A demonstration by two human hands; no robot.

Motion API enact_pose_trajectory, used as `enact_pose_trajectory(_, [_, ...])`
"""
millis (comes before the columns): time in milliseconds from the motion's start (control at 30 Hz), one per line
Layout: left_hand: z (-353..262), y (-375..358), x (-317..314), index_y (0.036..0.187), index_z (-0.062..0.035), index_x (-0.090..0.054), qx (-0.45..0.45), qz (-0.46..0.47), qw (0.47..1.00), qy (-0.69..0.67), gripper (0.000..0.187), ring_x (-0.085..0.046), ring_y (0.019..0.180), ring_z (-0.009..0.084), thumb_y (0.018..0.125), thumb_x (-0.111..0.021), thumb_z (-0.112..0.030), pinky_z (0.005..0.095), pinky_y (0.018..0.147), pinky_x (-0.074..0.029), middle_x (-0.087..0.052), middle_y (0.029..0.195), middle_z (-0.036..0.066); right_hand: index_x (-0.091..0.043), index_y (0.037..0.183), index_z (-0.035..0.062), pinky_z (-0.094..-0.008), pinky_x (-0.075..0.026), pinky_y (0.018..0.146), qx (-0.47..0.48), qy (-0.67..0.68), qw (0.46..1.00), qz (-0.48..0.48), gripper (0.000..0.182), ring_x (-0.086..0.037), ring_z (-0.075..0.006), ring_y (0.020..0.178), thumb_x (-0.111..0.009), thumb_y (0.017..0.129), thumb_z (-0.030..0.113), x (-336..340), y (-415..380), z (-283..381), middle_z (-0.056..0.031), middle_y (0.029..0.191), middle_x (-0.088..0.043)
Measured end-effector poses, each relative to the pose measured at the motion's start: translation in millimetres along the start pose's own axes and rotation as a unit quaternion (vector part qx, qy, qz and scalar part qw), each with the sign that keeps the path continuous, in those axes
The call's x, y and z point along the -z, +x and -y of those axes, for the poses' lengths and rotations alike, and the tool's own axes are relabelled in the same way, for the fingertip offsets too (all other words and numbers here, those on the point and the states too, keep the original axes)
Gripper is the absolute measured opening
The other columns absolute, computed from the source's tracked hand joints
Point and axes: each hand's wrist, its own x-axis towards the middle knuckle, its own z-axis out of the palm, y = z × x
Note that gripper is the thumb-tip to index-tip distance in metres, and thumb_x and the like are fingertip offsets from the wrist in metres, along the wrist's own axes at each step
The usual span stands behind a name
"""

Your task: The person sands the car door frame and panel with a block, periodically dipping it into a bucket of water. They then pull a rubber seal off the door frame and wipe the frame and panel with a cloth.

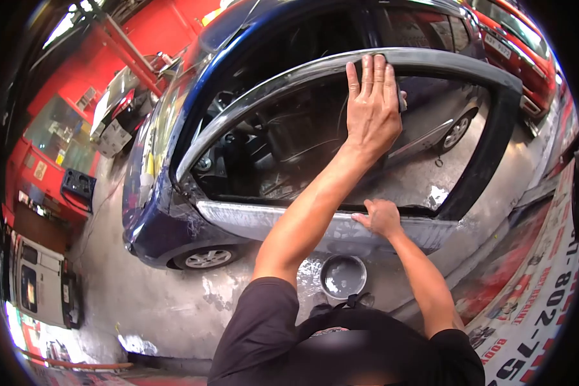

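My left hand (372, 112) presses on the upper window frame of a car door (283, 80), fingers stretched over it. A dark piece with a greyish edge shows beside its palm, mostly hidden by the hand. Lower down, my right hand (384, 217) rests on the sill below the window opening, thumb and a finger apart, holding nothing visible. The door stands swung out from a dark blue car (164, 235), its frame and lower panel dull grey with whitish patches.
A round basin (343, 277) of greyish liquid stands on the floor below the door. A red vehicle (518, 58) is at upper right, a white van (42, 283) at lower left. A printed banner (527, 309) lies along the right.
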Motion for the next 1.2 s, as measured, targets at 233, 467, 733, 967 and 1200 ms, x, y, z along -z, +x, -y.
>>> enact_pose_trajectory(233, [61.0, -43.6, 39.1, 0.144, 0.0107, -0.061, 0.098, 0.034, 0.993, 0.057, 0.048, -0.049, 0.152, 0.0458, 0.106, -0.06, -0.019, 0.0667, 0.131, -0.014, -0.057, 0.156, 0.031, -0.074, 0.105, 0.0044, -0.0535, -0.057, 0.089, -0.037, 0.029, 0.998, -0.042, 0.062, -0.074, -0.0436, 0.097, -0.069, 0.095, 0.066, -9.1, -0.4, 5.7, -0.0217, 0.098, -0.076])
enact_pose_trajectory(467, [49.1, -20.5, 33.4, 0.144, 0.0043, -0.064, 0.023, 0.029, 0.999, -0.031, 0.046, -0.052, 0.151, 0.0388, 0.105, -0.06, -0.019, 0.0675, 0.131, -0.016, -0.062, 0.154, 0.023, -0.074, 0.11, 0.0034, -0.0533, -0.056, 0.091, -0.025, 0.028, 0.999, -0.002, 0.067, -0.073, -0.0432, 0.101, -0.065, 0.097, 0.068, 1.3, -0.8, 2.8, -0.0232, 0.103, -0.076])
enact_pose_trajectory(733, [8.3, -10.5, 8.6, 0.143, 0.008, -0.063, 0.008, 0.014, 1.0, -0.006, 0.049, -0.048, 0.151, 0.0473, 0.105, -0.061, -0.022, 0.067, 0.132, -0.014, -0.059, 0.154, 0.03, -0.074, 0.111, 0.0047, -0.0502, -0.057, 0.095, -0.041, 0.015, 0.999, 0.015, 0.065, -0.073, -0.0418, 0.106, -0.065, 0.097, 0.068, 4.3, 0.2, 4.9, -0.0207, 0.107, -0.077])
enact_pose_trajectory(967, [61.3, -39.8, 35.8, 0.147, 0.0098, -0.06, 0.097, 0.038, 0.993, 0.051, 0.049, -0.047, 0.153, 0.0454, 0.106, -0.06, -0.019, 0.0658, 0.132, -0.012, -0.056, 0.158, 0.029, -0.074, 0.11, 0.0038, -0.0507, -0.057, 0.093, -0.037, 0.011, 0.999, -0.004, 0.067, -0.074, -0.0417, 0.104, -0.065, 0.097, 0.069, -2.8, 0.7, 3.5, -0.0205, 0.105, -0.077])
enact_pose_trajectory(1200, [64.4, -26.8, 42.6, 0.146, 0.0064, -0.062, 0.006, 0.046, 0.999, 0.01, 0.047, -0.05, 0.152, 0.0405, 0.106, -0.061, -0.018, 0.0683, 0.131, -0.013, -0.061, 0.155, 0.024, -0.075, 0.107, 0.0036, -0.0508, -0.057, 0.092, -0.043, 0.022, 0.999, -0.008, 0.066, -0.074, -0.0414, 0.103, -0.065, 0.096, 0.068, 1.0, 1.5, 5.7, -0.0215, 0.104, -0.077])
